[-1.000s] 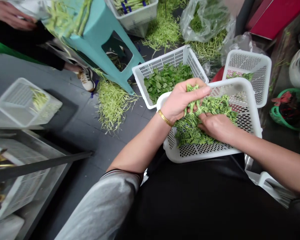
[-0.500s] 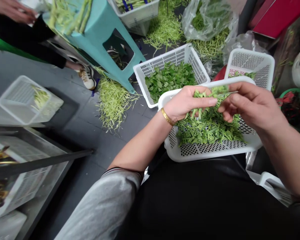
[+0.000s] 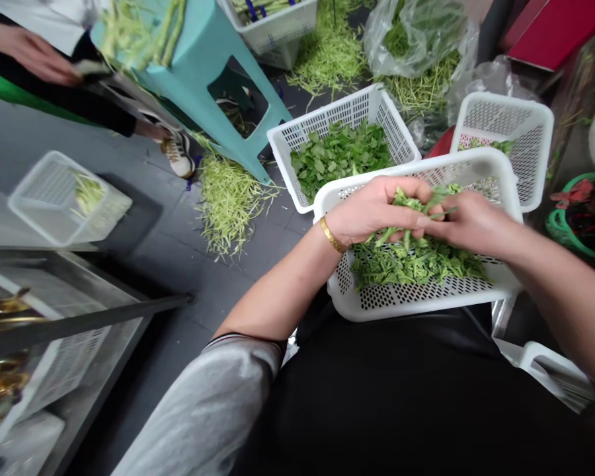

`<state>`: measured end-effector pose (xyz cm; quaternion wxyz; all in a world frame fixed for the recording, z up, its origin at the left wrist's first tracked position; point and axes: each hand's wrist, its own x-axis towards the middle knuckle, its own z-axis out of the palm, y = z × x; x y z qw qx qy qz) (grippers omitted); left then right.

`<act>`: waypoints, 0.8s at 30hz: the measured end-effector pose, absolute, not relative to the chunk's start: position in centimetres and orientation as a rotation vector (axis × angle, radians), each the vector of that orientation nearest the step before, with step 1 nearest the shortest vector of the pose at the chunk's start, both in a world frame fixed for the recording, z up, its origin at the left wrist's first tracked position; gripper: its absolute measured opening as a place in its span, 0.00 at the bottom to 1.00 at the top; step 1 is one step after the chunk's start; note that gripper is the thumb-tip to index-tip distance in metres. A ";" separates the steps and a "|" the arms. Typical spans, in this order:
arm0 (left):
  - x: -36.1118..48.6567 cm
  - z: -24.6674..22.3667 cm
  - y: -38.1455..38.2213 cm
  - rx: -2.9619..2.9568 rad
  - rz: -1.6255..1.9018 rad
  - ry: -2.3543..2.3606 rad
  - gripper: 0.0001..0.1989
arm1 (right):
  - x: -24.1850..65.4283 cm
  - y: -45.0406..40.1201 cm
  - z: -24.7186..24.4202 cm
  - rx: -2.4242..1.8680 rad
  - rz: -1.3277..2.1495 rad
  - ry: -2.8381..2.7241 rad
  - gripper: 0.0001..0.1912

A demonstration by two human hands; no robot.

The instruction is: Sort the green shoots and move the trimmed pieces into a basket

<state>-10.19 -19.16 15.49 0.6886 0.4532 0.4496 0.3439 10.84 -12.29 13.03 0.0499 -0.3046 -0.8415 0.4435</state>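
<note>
My left hand (image 3: 377, 211), with a gold bangle at the wrist, is closed around a small bunch of leafy greens (image 3: 400, 198). Against it, my right hand (image 3: 476, 223) pinches the right end of the same greens, its fingertips partly hidden. Both hands are over a white perforated basket (image 3: 421, 312) at my lap. More chopped-looking greens (image 3: 421, 270) lie inside that basket below my hands. Just beyond it, a second white basket (image 3: 322, 119) holds darker loose leaves (image 3: 340, 155).
A smaller white basket (image 3: 538, 119) with a few leaves stands right. A teal stool (image 3: 193, 73) carries green stalks. Trimmings (image 3: 233, 205) lie on the floor, near a translucent bin (image 3: 54, 218). Another person's hand (image 3: 39, 56) is upper left. A metal rack (image 3: 114, 370) stands lower left.
My right hand has lowered and come left to meet the greens in my left hand. The other person's hand at upper left has shifted down and right.
</note>
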 end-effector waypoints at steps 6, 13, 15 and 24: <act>-9.1 14.7 -18.5 1.094 0.879 1.154 0.21 | 11.6 -13.0 16.6 -1.033 1.588 -1.897 0.22; -8.9 15.2 -18.9 1.297 0.902 1.178 0.21 | 10.9 -14.5 16.2 -1.014 1.432 -1.964 0.24; -9.1 15.5 -18.8 1.372 0.937 1.170 0.22 | 11.3 -14.6 16.0 -0.933 1.799 -1.809 0.26; -9.8 14.9 -18.8 0.981 0.717 0.950 0.30 | 13.5 -14.6 13.9 -1.200 0.923 -1.836 0.12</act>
